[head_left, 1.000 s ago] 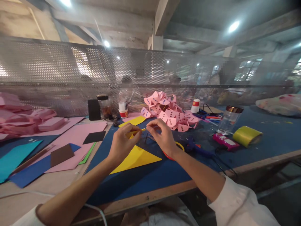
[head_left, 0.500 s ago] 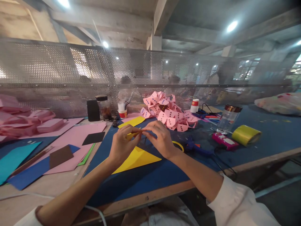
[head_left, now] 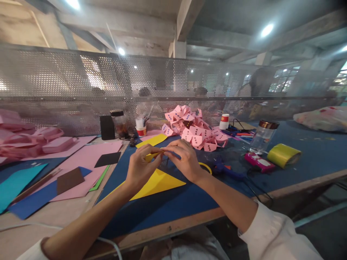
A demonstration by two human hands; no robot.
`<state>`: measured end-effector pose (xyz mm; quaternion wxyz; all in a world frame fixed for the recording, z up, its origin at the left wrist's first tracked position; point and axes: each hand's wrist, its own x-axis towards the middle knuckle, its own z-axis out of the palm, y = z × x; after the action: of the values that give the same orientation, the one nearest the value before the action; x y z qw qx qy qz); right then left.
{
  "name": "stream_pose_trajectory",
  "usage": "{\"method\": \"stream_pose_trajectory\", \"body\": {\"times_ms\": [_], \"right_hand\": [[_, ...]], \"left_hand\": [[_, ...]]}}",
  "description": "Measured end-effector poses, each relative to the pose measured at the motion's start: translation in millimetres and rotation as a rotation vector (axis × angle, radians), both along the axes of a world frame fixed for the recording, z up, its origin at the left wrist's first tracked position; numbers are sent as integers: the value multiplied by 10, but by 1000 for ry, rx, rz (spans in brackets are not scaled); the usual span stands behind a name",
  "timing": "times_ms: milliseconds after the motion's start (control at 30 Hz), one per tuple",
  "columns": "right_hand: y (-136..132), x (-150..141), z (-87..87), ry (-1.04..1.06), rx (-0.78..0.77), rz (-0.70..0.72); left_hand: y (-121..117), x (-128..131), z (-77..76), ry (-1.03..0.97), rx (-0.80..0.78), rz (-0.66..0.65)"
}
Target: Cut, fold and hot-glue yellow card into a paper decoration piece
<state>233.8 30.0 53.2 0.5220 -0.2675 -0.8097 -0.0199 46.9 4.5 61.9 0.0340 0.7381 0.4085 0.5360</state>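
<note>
My left hand (head_left: 141, 162) is closed in a pinch on a small folded piece of yellow paper (head_left: 152, 156), held above the table. My right hand (head_left: 184, 159) meets it from the other side, thumb and fingertips pinched at the right end of the same piece. The fingers hide most of it. Below both hands lies a larger creased yellow sheet (head_left: 159, 184) on the blue mat (head_left: 173, 213). Another yellow sheet (head_left: 153, 140) rests just behind my left hand. Near my right wrist are a yellow ring (head_left: 206, 167) and a blue glue gun (head_left: 229, 172).
A heap of dotted pink paper shapes (head_left: 189, 126) stands at the back. To the right are a clear bottle (head_left: 261, 139), a pink device (head_left: 259, 162) and a yellow tape roll (head_left: 284, 156). Coloured paper sheets (head_left: 89, 159) cover the left side. A perforated screen (head_left: 108, 79) runs behind.
</note>
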Motion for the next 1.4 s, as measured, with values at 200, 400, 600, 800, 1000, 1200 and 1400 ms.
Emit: {"method": "stream_pose_trajectory", "body": {"times_ms": [200, 400, 600, 800, 1000, 1200, 1400], "right_hand": [[24, -16, -12, 18, -6, 0], [27, -22, -30, -14, 17, -19], [14, -24, -43, -76, 9, -71], [1, -40, -43, -118, -7, -109], [0, -35, -35, -215, -4, -147], [-11, -24, -24, -272, -13, -150], [-12, -30, -20, -262, -2, -144]], "left_hand": [[-22, 8, 24, 24, 4, 8], [-2, -1, -4, 92, 52, 22], [37, -3, -39, 182, 130, 94], [38, -11, -43, 260, 186, 141], [34, -24, -39, 321, 194, 161], [52, -16, -54, 355, 179, 151], [46, -21, -65, 348, 149, 138]]}}
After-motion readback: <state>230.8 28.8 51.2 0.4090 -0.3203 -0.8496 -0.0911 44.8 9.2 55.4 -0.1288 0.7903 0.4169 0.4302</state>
